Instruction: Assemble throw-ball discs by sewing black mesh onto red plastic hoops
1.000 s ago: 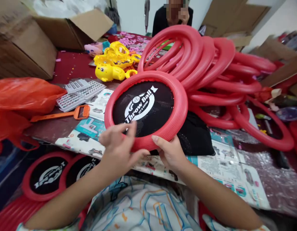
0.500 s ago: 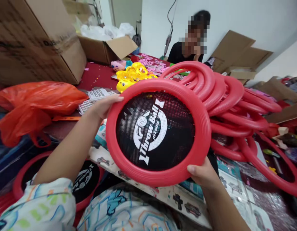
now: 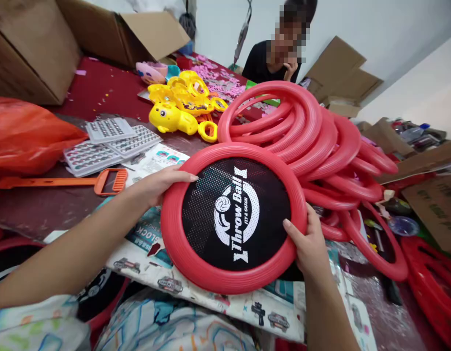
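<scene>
Left hand [image 3: 167, 183] and right hand [image 3: 309, 239] pinch opposite edges of the Throw Ball disc [image 3: 236, 219] — steadier, I'd guess. Red rings [image 3: 326, 146] pile behind it.

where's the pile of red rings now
In the head view, the red rings lie heaped right of centre, beyond and to the right of the mesh disc held by the left hand and right hand.

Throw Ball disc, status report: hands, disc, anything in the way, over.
Left hand and right hand gripping opposite sides of Throw Ball disc. Disc printed side up, mesh uncovered. Red rings piled close, far right side.
</scene>
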Tool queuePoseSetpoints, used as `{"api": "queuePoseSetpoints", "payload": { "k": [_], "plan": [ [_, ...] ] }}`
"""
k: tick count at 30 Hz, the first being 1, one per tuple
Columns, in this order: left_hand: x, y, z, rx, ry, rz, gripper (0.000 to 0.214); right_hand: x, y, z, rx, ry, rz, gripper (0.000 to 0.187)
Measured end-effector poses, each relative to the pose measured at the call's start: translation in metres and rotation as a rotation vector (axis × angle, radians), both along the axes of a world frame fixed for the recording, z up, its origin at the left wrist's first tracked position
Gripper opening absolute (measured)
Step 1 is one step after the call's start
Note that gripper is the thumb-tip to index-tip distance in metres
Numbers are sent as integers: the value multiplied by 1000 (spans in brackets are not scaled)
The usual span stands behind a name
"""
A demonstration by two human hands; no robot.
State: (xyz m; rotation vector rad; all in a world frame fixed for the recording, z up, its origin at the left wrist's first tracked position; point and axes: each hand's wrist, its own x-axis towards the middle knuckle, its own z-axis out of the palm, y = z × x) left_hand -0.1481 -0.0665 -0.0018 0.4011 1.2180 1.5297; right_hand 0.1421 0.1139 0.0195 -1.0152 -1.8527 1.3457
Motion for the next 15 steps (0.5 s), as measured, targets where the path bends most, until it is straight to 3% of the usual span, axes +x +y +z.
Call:
{"api": "queuePoseSetpoints", "payload": {
  "k": [4, 10, 15],
  "plan": [
    [5, -9, 3, 46, 3, -34, 67, 0, 5, 2, -10, -48, 16, 66],
    [9, -14, 9, 104, 4, -6, 61, 5, 3, 10, 43, -65, 31, 64],
    [21, -12, 29, 30, 78, 43, 61, 6, 2, 12, 87, -65, 85, 62]
  ]
}}
